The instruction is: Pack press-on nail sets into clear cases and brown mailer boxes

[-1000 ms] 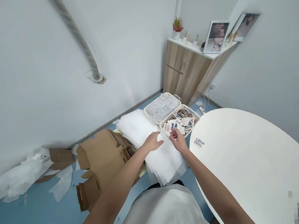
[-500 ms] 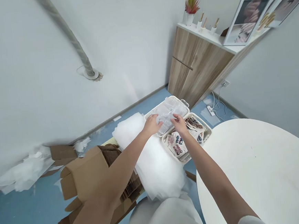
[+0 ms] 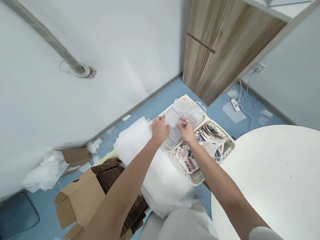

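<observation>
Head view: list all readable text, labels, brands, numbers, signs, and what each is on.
None readable.
Cards in the basket: printed patterns; any lettering too small to read.
Clear plastic packaging: no legible label.
Flattened cardboard box: no print visible on the side showing.
Power strip: any marking too small to read.
Picture frame: cut off by the image edge; no text legible.

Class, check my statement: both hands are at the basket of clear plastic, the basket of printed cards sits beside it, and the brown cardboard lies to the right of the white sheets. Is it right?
Not quite: the brown cardboard lies to the left of the white sheets, as the head view shows. The rest stands.
</observation>
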`<state>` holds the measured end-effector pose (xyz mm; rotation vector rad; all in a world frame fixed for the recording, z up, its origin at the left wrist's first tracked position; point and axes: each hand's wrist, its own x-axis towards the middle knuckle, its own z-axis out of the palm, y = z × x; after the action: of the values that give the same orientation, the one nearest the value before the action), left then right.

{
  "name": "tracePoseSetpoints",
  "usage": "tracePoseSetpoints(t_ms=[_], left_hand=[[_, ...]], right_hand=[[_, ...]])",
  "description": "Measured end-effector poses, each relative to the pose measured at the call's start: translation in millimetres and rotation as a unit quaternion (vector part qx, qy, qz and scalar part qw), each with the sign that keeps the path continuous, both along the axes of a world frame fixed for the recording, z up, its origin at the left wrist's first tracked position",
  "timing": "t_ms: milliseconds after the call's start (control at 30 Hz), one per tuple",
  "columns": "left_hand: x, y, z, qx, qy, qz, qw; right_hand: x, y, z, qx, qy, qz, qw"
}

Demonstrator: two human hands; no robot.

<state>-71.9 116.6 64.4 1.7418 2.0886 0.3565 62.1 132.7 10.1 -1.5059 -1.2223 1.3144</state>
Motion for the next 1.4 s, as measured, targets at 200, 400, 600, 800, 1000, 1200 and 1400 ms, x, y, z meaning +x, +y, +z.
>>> tracePoseSetpoints(t_ms=[200, 400, 600, 800, 1000, 1200, 1400], left_hand=[[5.8, -6.4, 8.6, 0.057, -0.098, 0.025, 0.993], [20.6, -37.5, 24.9, 0.107, -0.293, 0.051, 0.949], [42.9, -107.6, 40.1, 0.062, -0.487, 0.050, 0.870], [66.0, -185.3, 46.8, -0.071, -0.563, -0.033, 0.823], [92.6, -230.1, 42.3, -0.117, -0.527, -0.144, 0.829], [130.3, -259.2, 41.2, -0.180, -0.494, -0.291, 0.800], [178.9, -287.7, 41.1, -0.216, -0.446, -0.393, 0.774]], right_hand=[[1.2, -9.8, 20.4, -0.019, 0.069, -0.040, 0.997], [12.7, -46.9, 52.1, 0.040, 0.092, -0.103, 0.990], [34.6, -133.8, 87.2, 0.082, 0.080, -0.152, 0.982], [66.3, -246.6, 99.2, 0.084, -0.001, -0.193, 0.978], [104.0, -326.5, 105.6, 0.080, -0.037, -0.260, 0.962], [150.5, -369.6, 113.9, 0.016, 0.014, -0.280, 0.960], [197.3, -408.0, 111.0, -0.044, 0.057, -0.242, 0.968]])
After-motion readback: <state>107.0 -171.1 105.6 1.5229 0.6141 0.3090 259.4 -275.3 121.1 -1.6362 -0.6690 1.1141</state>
